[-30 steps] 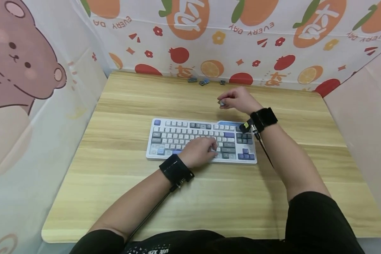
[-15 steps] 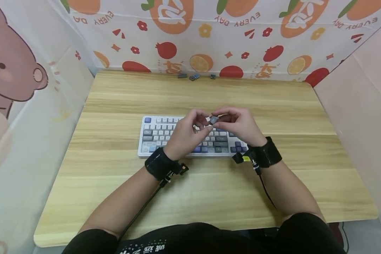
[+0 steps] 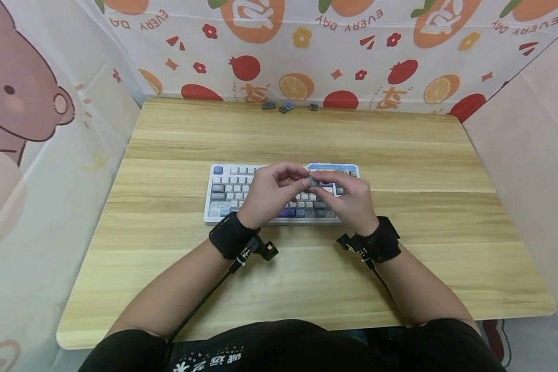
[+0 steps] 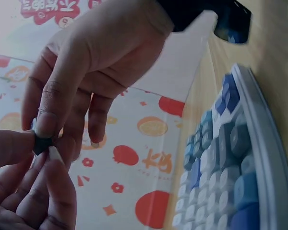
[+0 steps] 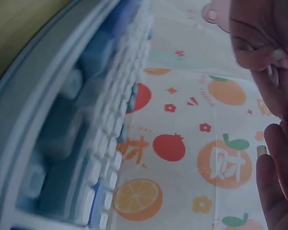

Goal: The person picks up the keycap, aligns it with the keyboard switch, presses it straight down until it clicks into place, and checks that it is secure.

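Note:
A small dark grey keycap (image 3: 312, 181) is pinched between my two hands at fingertip height above the keyboard (image 3: 217, 196). My left hand (image 3: 273, 190) grips it from the left with thumb and fingers, while my right hand (image 3: 351, 200) pinches its right side. Up close in the left wrist view, the keycap (image 4: 42, 143) sits where the fingertips of both hands meet, partly covered by them. White, grey and purple keys fill the white-framed keyboard, whose upper middle is hidden behind the hands. In the right wrist view the keycap lies mostly behind fingers at the right border.
Several loose keycaps lie along the table's back edge, among them a grey one (image 3: 268, 105), a blue one (image 3: 290, 106) and a dark one (image 3: 313, 107). A fruit-print cloth (image 3: 260, 57) hangs behind the wooden table (image 3: 167, 139). Cables run from both wrist straps.
The right hand has come back from beyond the keyboard with the keycap. The left hand has lifted off the keyboard to meet it, and both now pinch the keycap.

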Demonstrator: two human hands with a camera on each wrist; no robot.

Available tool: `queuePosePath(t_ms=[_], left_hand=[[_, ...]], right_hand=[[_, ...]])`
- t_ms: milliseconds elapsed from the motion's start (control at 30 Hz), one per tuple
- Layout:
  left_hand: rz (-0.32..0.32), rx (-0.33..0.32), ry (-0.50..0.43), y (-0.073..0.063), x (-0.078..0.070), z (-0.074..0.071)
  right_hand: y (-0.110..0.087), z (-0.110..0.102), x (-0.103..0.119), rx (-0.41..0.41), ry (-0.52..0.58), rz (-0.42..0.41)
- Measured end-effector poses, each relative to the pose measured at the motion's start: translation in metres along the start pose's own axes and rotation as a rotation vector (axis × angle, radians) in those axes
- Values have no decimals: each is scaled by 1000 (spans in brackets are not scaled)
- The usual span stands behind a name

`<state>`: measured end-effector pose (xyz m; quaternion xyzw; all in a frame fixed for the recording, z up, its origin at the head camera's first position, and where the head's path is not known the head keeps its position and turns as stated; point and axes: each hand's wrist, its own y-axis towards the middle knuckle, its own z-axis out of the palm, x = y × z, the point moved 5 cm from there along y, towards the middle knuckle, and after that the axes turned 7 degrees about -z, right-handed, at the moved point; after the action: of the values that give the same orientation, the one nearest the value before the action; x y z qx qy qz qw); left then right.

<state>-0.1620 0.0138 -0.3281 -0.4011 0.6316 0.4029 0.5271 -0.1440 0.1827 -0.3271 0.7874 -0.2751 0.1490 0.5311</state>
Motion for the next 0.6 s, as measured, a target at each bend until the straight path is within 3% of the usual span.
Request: queuePosePath(t_ms=[167, 367, 500, 600], left_hand=[[-44, 15, 0, 2, 9, 6], [-57, 53, 96, 6, 22, 22], [-71, 103, 158, 10, 32, 35], [-79, 147, 247, 13, 41, 44]], right_hand=[[-6, -4, 4, 102, -185, -74], [-12, -11, 6, 289, -375, -180], [-22, -16, 2, 389, -419, -191], [-31, -19, -4, 445, -423, -153]])
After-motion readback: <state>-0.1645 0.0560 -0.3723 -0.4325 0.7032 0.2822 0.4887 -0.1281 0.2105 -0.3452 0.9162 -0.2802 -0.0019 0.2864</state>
